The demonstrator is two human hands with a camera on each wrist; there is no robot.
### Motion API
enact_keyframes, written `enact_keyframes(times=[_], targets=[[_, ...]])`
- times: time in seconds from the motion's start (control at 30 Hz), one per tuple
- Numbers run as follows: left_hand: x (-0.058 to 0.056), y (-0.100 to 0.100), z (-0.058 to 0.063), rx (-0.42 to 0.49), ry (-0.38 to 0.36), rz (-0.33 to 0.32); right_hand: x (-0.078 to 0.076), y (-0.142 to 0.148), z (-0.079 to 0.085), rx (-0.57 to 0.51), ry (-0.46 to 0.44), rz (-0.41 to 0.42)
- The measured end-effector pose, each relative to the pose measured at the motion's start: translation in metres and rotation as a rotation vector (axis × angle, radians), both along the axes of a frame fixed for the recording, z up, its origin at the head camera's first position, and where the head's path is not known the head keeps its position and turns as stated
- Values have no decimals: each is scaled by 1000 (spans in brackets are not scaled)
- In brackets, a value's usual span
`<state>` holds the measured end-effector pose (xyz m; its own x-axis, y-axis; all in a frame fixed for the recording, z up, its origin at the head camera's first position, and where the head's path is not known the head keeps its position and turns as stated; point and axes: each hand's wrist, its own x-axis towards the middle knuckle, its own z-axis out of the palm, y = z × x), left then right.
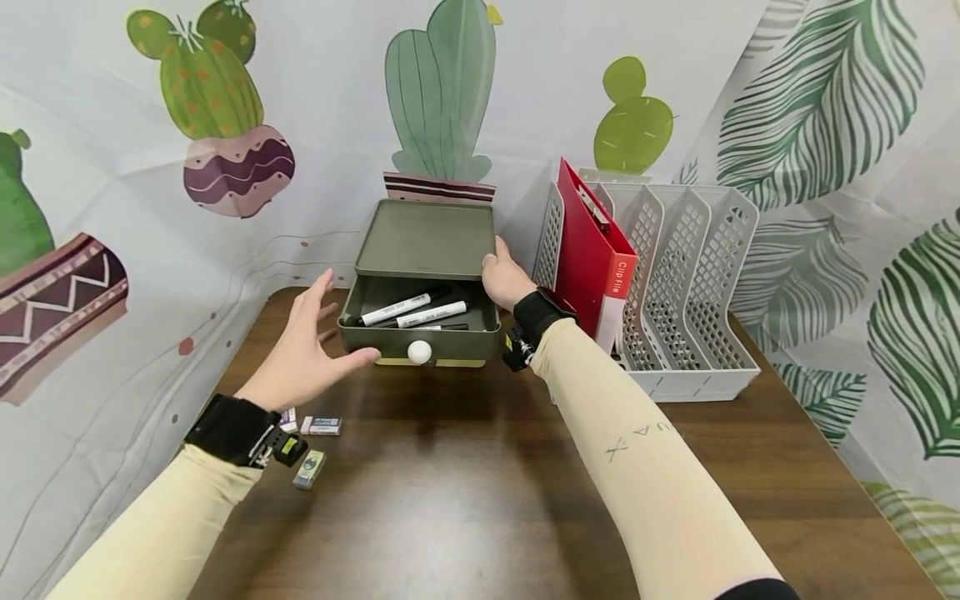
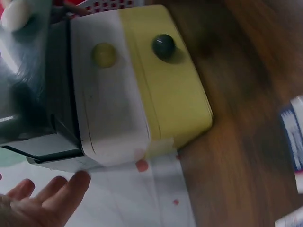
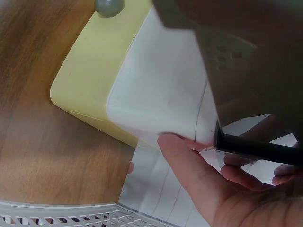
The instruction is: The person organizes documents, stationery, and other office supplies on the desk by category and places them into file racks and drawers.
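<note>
A small stacked drawer unit [image 1: 427, 237] stands at the back of the table, with an olive top, a white middle tier [image 3: 156, 80] and a yellow bottom tier [image 3: 90, 71]. Its olive top drawer [image 1: 375, 340] is pulled out and holds white markers [image 1: 431, 315] and darker pens. My left hand [image 1: 303, 346] is spread beside the drawer's left side, its thumb close to the front corner, holding nothing. On the unit's right side, my right hand [image 1: 506, 275] rests with extended fingers; in the right wrist view its thumb [image 3: 177, 151] touches the white tier.
A grey-white file rack [image 1: 690, 383] stands at the right, holding a red clip file [image 1: 592, 258] in its left part. Several boxed erasers lie at the left, among them a blue-and-white one [image 1: 322, 426] and a green-and-yellow one [image 1: 309, 469]. A patterned cloth hangs behind the table.
</note>
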<state>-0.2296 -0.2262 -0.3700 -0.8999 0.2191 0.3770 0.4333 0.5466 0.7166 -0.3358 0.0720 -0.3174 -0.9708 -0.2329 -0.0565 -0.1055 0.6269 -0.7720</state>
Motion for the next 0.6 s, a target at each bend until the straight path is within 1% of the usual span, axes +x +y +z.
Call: enact_keyframes(times=[0.07, 0.1, 0.2, 0.27, 0.33, 0.5, 0.6], targets=[[-6, 1, 2, 58, -70, -20, 0, 1, 0, -3, 0, 3], [-9, 1, 3, 72, -95, -24, -1, 1, -1, -5, 1, 5], [-16, 1, 2, 83, -143, -31, -1, 0, -2, 3, 6, 3], [-21, 1, 1, 66, -160, -38, -1, 1, -1, 8, 11, -3], [-26, 1, 3, 40, -186, -60, -2, 1, -1, 21, 18, -8], [-35, 4, 12, -72, -245, -96, -3, 1, -2, 39, 32, -8], [-39, 4, 13, -79, -253, -114, -3, 1, -1, 28, 34, -6]])
